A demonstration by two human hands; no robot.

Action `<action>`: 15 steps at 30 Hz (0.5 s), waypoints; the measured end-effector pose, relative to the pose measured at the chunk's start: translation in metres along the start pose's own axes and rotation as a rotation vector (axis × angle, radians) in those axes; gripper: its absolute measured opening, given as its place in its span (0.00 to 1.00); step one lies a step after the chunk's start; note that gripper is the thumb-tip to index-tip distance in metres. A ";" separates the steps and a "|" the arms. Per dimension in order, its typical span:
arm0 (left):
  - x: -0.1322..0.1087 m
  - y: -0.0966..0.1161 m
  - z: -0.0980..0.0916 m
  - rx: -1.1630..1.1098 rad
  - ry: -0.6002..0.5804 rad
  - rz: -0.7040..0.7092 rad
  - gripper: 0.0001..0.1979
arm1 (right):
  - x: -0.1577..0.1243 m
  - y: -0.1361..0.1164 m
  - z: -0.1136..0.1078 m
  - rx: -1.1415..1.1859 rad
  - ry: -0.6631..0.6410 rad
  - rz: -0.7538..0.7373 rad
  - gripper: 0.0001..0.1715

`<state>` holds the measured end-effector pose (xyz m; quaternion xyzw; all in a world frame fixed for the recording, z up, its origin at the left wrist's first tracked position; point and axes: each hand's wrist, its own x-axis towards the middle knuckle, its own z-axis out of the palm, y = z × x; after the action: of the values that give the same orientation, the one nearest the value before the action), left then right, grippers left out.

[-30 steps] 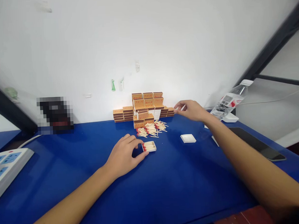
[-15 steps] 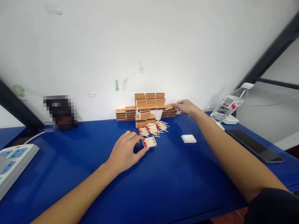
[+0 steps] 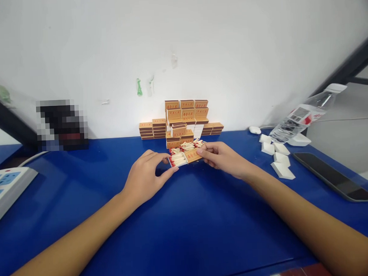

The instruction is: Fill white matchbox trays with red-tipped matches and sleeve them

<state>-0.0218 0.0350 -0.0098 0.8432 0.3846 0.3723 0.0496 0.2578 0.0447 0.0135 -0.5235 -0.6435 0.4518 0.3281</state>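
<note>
My left hand point(image 3: 142, 176) pinches the match tray point(image 3: 183, 164) — right of it, my right hand point(image 3: 223, 157) pinches the sleeve point(image 3: 191, 155); a crooked push could snag matches point(image 3: 178, 158).

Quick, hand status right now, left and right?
Left hand: closed, gripping the small tray of matches between thumb and fingers.
Right hand: closed, holding the matchbox cover.

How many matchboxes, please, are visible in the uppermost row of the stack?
3: the left matchbox, the middle matchbox beside it, and the right matchbox at the row's other end. Any directly behind them would be hidden.
</note>
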 end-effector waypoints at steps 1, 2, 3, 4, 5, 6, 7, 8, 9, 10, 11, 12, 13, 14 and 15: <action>0.000 0.000 0.000 -0.004 0.000 -0.007 0.15 | 0.000 0.000 0.000 0.017 0.011 0.014 0.33; 0.000 -0.001 0.000 -0.008 -0.001 -0.015 0.15 | -0.001 -0.001 0.000 0.029 0.015 0.022 0.34; 0.000 -0.001 0.000 -0.012 -0.006 -0.022 0.16 | -0.002 0.000 -0.001 0.032 0.011 0.024 0.34; 0.001 0.000 0.000 -0.016 -0.013 -0.027 0.16 | -0.002 0.000 -0.001 0.029 0.002 0.020 0.33; 0.001 0.000 0.000 -0.020 -0.019 -0.029 0.17 | -0.003 0.000 -0.001 0.019 -0.007 0.013 0.33; 0.001 0.001 -0.001 -0.025 -0.021 -0.026 0.17 | -0.003 0.001 -0.001 0.005 -0.015 0.006 0.33; 0.001 0.002 -0.001 -0.032 -0.020 -0.023 0.17 | -0.003 0.002 -0.001 -0.007 -0.021 -0.001 0.32; 0.001 0.002 -0.001 -0.042 -0.012 -0.023 0.18 | -0.003 0.003 -0.001 -0.015 -0.026 -0.005 0.32; 0.001 0.003 -0.002 -0.055 -0.001 -0.031 0.18 | -0.002 0.004 -0.001 -0.020 -0.033 -0.008 0.33; 0.002 0.004 -0.002 -0.070 0.009 -0.047 0.17 | -0.002 0.004 -0.001 -0.023 -0.043 -0.007 0.33; 0.002 0.005 -0.002 -0.089 0.016 -0.072 0.17 | -0.002 0.005 -0.001 -0.023 -0.052 -0.007 0.33; 0.003 0.006 -0.002 -0.110 0.018 -0.105 0.17 | -0.002 0.005 -0.001 -0.021 -0.060 -0.008 0.33; 0.003 0.006 -0.003 -0.132 0.015 -0.141 0.17 | -0.002 0.005 -0.002 -0.017 -0.066 -0.012 0.32; 0.004 0.006 -0.003 -0.154 0.009 -0.175 0.18 | -0.002 0.005 -0.002 -0.015 -0.071 -0.020 0.32; 0.004 0.007 -0.003 -0.175 0.002 -0.204 0.18 | -0.003 0.004 -0.002 -0.011 -0.076 -0.027 0.32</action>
<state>-0.0181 0.0323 -0.0028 0.7919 0.4346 0.3980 0.1600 0.2616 0.0426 0.0109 -0.4990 -0.6652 0.4632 0.3066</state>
